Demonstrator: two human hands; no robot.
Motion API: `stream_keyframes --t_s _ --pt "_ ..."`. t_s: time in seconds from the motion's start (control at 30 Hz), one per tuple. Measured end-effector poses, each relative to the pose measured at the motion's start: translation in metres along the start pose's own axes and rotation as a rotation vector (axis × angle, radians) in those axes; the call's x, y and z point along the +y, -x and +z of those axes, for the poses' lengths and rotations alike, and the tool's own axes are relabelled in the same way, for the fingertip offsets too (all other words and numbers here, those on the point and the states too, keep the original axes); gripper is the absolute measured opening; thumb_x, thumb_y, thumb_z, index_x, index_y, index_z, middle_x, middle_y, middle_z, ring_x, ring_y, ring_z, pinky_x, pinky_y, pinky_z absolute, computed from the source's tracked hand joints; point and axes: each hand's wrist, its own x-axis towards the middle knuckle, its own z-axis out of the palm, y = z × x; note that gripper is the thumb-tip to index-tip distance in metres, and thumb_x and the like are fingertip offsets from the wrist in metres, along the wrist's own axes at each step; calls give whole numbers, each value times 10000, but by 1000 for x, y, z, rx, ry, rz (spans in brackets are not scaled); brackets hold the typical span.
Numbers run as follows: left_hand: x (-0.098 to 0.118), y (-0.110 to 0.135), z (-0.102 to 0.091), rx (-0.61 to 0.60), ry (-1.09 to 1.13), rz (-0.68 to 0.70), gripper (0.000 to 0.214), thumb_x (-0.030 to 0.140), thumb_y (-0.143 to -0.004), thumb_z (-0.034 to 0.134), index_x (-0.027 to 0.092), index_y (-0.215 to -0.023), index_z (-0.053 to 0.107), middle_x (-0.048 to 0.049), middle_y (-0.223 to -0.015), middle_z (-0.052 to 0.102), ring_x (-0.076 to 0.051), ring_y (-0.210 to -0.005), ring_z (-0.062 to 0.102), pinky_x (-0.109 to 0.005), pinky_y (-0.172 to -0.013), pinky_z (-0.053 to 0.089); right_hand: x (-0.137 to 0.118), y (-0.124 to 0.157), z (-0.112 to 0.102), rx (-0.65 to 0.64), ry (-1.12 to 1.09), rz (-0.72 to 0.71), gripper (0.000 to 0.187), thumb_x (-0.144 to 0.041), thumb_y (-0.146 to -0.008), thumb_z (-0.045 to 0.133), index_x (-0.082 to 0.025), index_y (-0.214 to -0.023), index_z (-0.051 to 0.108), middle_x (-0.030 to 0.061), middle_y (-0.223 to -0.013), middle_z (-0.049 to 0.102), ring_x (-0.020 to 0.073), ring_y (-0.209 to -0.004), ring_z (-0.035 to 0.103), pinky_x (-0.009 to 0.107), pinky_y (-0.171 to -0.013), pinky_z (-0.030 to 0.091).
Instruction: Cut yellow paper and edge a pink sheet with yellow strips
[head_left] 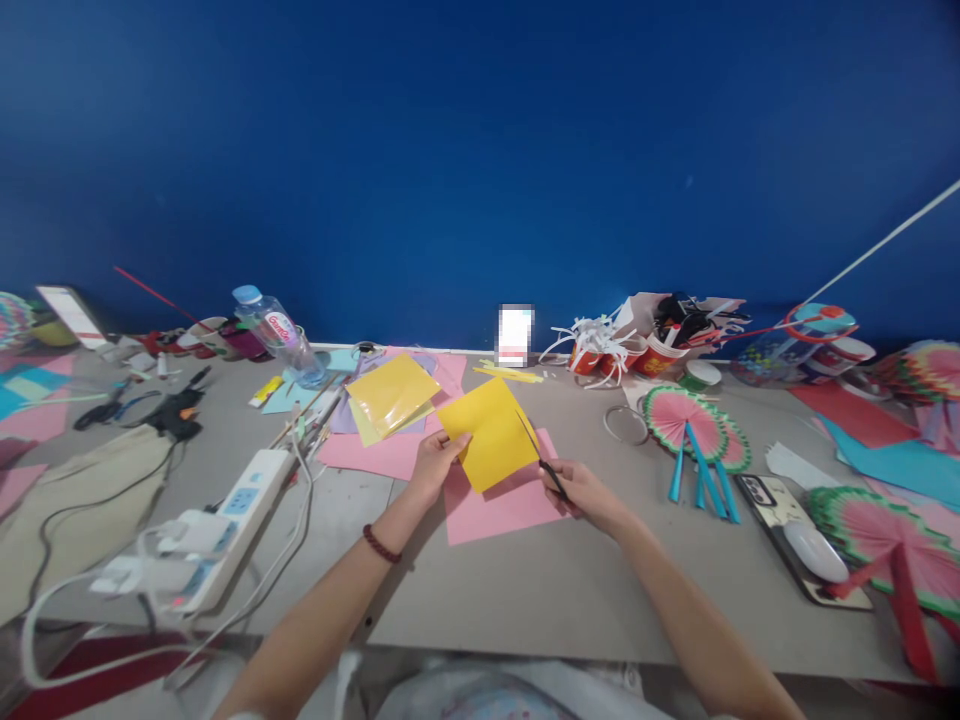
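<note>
My left hand (433, 462) pinches the left edge of a yellow paper sheet (489, 432) held above the grey table (525, 590). My right hand (586, 492) grips black scissors (544, 456), whose blades reach into the sheet's right edge. Under the sheet lies a pink paper (501, 504). Another yellow sheet (390, 396) rests on more pink paper to the left.
A white power strip (234, 520) with cables lies at the left, a water bottle (279, 334) behind it. Pink-green paper fans (694, 425) with blue handles, a phone (780, 510), a computer mouse (814, 550) and red cups (652, 356) stand at the right. A blue wall rises behind.
</note>
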Motion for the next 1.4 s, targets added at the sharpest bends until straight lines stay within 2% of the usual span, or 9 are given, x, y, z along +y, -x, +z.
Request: stream_keyframes --t_s 0.73,0.93,1.2,1.4 --pt "0 0 0 -13 -14 0 421 450 -586 808 154 -871 720 -93 -884 727 -233 -784 664 -304 -653 498 6 -3 -3 -1 28 -24 440 -618 -766 572 -196 -694 469 -69 -463 504 46 -331 351 184 -329 226" --pt "1 0 -1 3 -18 -32 369 425 -594 808 148 -823 725 -82 -846 721 -201 -716 653 -291 -624 482 3 -1 -1 32 48 -11 448 -622 -739 586 -205 -651 448 -71 -443 480 48 -327 339 188 -323 202" --pt "2 1 -1 6 -2 -8 410 430 -578 816 149 -862 725 -99 -879 726 -233 -773 668 -321 -659 501 7 -3 -4 29 60 -21 430 -597 -774 573 -197 -660 462 -67 -451 481 46 -337 336 175 -324 218" --pt "2 1 -1 1 1 0 390 426 -595 809 148 -856 725 -89 -856 726 -211 -741 663 -303 -646 497 6 -3 -3 34 63 -26 428 -590 -772 576 -195 -657 457 -64 -449 488 37 -321 319 176 -316 205"
